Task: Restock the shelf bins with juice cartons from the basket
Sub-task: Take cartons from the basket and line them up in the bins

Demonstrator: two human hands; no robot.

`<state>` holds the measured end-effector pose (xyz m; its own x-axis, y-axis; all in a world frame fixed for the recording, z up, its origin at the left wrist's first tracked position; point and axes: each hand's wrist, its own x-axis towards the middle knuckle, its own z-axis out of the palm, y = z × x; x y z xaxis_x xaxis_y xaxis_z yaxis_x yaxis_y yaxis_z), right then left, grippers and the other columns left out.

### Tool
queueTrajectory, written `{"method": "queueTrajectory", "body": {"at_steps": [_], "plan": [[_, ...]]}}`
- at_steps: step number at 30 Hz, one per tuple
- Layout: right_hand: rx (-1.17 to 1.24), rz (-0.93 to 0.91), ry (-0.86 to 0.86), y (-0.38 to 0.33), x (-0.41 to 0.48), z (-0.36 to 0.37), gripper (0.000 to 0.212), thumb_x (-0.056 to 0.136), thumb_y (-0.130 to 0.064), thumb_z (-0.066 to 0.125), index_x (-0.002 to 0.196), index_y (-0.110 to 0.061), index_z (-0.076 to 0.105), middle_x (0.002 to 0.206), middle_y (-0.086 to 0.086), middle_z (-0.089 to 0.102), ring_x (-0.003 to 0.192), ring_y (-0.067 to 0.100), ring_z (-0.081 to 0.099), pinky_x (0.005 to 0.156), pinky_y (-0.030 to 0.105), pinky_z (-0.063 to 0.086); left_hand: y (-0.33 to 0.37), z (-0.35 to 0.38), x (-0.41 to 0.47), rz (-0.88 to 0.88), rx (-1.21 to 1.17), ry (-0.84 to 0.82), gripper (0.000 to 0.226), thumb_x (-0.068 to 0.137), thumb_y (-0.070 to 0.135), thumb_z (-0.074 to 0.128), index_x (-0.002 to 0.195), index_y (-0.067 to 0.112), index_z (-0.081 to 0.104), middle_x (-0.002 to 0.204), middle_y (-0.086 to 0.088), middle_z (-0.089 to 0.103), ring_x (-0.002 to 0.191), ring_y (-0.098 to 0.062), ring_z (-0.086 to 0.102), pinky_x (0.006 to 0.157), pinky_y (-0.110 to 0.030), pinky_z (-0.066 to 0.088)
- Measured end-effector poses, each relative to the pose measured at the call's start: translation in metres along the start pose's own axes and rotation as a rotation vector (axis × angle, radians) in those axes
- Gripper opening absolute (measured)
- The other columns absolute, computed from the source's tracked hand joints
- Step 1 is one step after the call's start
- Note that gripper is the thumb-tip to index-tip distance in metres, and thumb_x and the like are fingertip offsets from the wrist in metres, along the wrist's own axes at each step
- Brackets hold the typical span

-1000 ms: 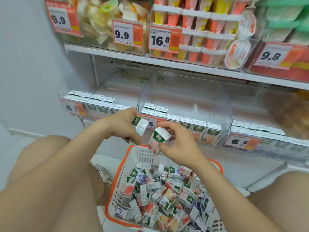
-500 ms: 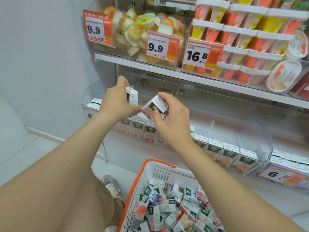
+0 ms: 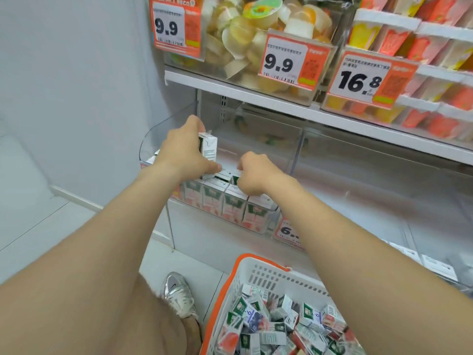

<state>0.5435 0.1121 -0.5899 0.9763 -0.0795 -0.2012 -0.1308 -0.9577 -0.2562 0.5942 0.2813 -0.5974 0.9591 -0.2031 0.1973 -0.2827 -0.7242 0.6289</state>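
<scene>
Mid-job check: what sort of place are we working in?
Most likely a grocery or convenience store: price tags on clear shelf bins, packaged snack cups above, and an orange basket of juice cartons.

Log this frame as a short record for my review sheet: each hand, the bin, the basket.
left hand: holds an upright carton above the clear bin
right hand: fingers curled on a second carton, mostly hidden, at the bin's rows
front row: cartons standing side by side
basket: orange-rimmed, many loose cartons inside
shelf above: jelly cups
</scene>
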Motion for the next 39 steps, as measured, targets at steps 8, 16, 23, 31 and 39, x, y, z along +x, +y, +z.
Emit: {"method": "queueTrajectory", "body": {"at_steps": [8, 16, 23, 31, 39], "plan": [[-0.082, -0.068, -0.046, 0.008, -0.016, -0.016, 0.037, 0.102, -0.013, 0.041, 0.135, -0.005, 0.054, 0.138, 0.019, 0.056, 0.118, 0.036, 0.058, 0.090, 0.043, 0.053, 0.023, 0.001, -0.009, 0.071, -0.018, 0.007, 0.076, 0.056, 0.038, 0.101, 0.110, 0.030, 0.048, 0.094, 0.001, 0.068, 0.075, -0.022, 0.069, 0.066, -0.044, 0.060], [0.618, -0.164, 0.417, 0.054, -0.071, -0.036, 0.045, 0.096, -0.057, 0.056, 0.131, -0.031, 0.063, 0.093, -0.008, 0.078, 0.093, 0.014, 0.072, 0.088, 0.043, 0.058, 0.085, 0.013, -0.043, 0.284, 0.033, -0.029, 0.072, 0.050, 0.050, 0.097, 0.104, 0.028, 0.053, 0.091, 0.011, 0.065, 0.085, -0.015, 0.065, 0.069, -0.045, 0.059], [0.614, -0.171, 0.395, 0.134, -0.127, -0.037, 0.025, 0.109, -0.036, 0.050, 0.131, -0.025, 0.051, 0.084, 0.003, 0.076, 0.071, 0.013, 0.073, 0.077, 0.043, 0.060, 0.146, 0.050, -0.079, 0.338, -0.070, -0.307, 0.062, 0.059, 0.058, 0.093, 0.107, 0.036, 0.062, 0.093, 0.017, 0.070, 0.079, 0.003, 0.066, 0.069, -0.026, 0.056], [0.520, -0.118, 0.530, 0.202, -0.163, -0.033, 0.027, 0.112, -0.041, 0.034, 0.114, -0.030, 0.059, 0.085, -0.002, 0.067, 0.075, 0.021, 0.062, 0.073, 0.048, 0.055, 0.201, 0.088, -0.092, 0.218, -0.328, -0.603, 0.013, 0.096, 0.022, 0.074, 0.109, 0.022, 0.073, 0.090, 0.001, 0.078, 0.079, -0.011, 0.075, 0.079, -0.044, 0.065], [0.183, 0.008, 0.526, 0.253, -0.204, -0.067, 0.045, 0.099, -0.065, 0.036, 0.111, -0.030, 0.061, 0.094, -0.004, 0.070, 0.091, 0.023, 0.063, 0.077, 0.045, 0.055, 0.251, 0.141, -0.123, 0.320, -0.548, -0.514, 0.023, 0.092, 0.033, 0.079, 0.111, 0.022, 0.071, 0.099, -0.005, 0.073, 0.087, -0.021, 0.074, 0.069, -0.043, 0.066]]}}
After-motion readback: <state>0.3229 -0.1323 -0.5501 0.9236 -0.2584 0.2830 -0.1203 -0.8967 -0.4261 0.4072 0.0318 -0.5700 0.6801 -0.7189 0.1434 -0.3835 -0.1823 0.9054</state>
